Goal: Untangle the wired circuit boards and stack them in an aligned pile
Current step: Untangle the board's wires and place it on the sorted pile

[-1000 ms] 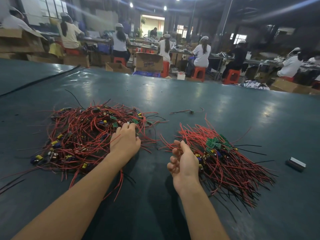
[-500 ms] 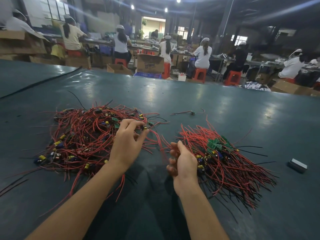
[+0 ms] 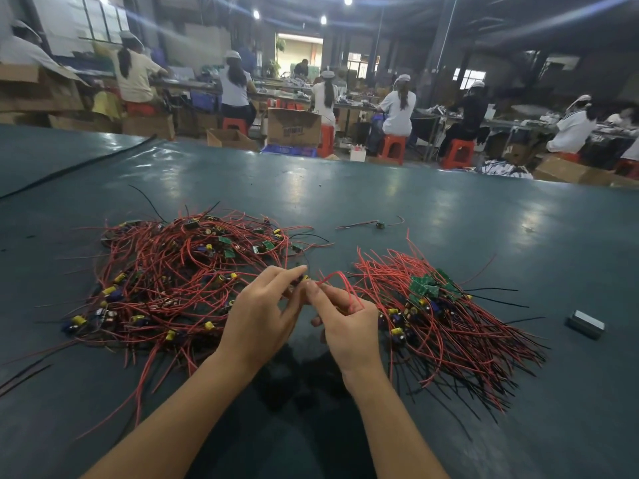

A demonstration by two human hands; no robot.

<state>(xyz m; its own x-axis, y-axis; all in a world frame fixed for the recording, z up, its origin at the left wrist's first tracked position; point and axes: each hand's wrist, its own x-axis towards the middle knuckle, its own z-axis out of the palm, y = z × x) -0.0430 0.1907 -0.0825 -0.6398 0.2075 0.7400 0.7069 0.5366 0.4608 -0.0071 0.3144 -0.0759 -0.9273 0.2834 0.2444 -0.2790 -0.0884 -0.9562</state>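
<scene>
From the head camera, both hands meet above the dark teal table top (image 3: 415, 209). The left hand (image 3: 262, 319) pinches a small wired circuit board (image 3: 304, 279) with a yellow part between thumb and fingertips. It is mostly hidden by the fingers. The right hand (image 3: 349, 326), touching the left at the fingertips, curls round a red wire loop (image 3: 340, 275) that arcs up from the pinch and drops behind its knuckles. Whether that loop belongs to the pinched board cannot be told.

Left of the grip and partly under the left wrist spreads a tangled heap of red-wired boards (image 3: 179, 281) dotted with yellow capacitors. Just right of the grip lies the combed pile of green boards (image 3: 432, 295), its red and black wires fanning away toward the near right.

Beyond the grip, well apart, a single stray board with red leads (image 3: 380, 224) lies alone. Far to the right sits a small grey rectangular block (image 3: 586, 323). Past the table's far edge, workers in white caps (image 3: 397, 108) sit on orange stools at benches.
</scene>
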